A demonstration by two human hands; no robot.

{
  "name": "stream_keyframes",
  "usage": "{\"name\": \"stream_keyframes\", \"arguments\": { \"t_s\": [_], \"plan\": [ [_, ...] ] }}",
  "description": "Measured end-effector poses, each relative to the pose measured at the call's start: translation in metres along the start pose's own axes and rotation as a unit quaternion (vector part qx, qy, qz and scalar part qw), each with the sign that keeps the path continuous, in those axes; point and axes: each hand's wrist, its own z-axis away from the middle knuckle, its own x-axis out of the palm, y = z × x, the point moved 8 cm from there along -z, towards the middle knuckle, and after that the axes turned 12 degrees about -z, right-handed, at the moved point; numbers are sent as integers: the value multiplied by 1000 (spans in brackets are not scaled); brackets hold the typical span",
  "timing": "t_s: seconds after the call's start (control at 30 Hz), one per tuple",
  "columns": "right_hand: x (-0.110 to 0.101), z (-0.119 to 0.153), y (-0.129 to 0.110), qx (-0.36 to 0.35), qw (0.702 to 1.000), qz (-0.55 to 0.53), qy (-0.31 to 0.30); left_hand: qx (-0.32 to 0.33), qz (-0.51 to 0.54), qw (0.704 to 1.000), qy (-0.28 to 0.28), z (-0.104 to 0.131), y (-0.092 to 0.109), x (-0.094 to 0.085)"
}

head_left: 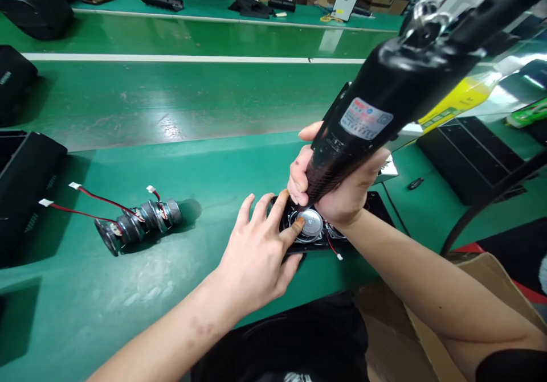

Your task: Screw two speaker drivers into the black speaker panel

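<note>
My right hand (342, 183) is wrapped round a black electric screwdriver (363, 109) with a label on its side, tilted with its lower end pointing down at a black speaker panel (378, 208). The screwdriver's tip is hidden behind my hands. My left hand (260, 245) steadies the panel's left end, with fingers over the top and one digit at the near edge. One finger touches a round speaker driver (311, 222) set in the panel. A second driver is partly covered by my right wrist. A short red wire with a white plug (339, 256) hangs over the near edge.
Several speaker drivers (141, 222) with red wires lie in a row on the green bench (205, 177). Black speaker housings (25, 194) stand at the left. At the right are a dark panel (470, 154), a yellow-labelled bottle (461, 100) and a cardboard box (393, 325).
</note>
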Motion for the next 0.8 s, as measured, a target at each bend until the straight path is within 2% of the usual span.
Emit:
{"name": "stream_keyframes", "arguments": {
  "t_s": [0.17, 0.43, 0.8],
  "plan": [
    [-1, 1, 1, 28, 1000, -8, 6, -2, 0, 1000, -2, 0, 0, -1],
    [-2, 2, 4, 34, 999, -16, 15, -4, -2, 1000, -5, 1, -1, 0],
    [-7, 5, 9, 37, 999, 37, 12, -4, -2, 1000, 0, 1, -2, 1]
  ]
}}
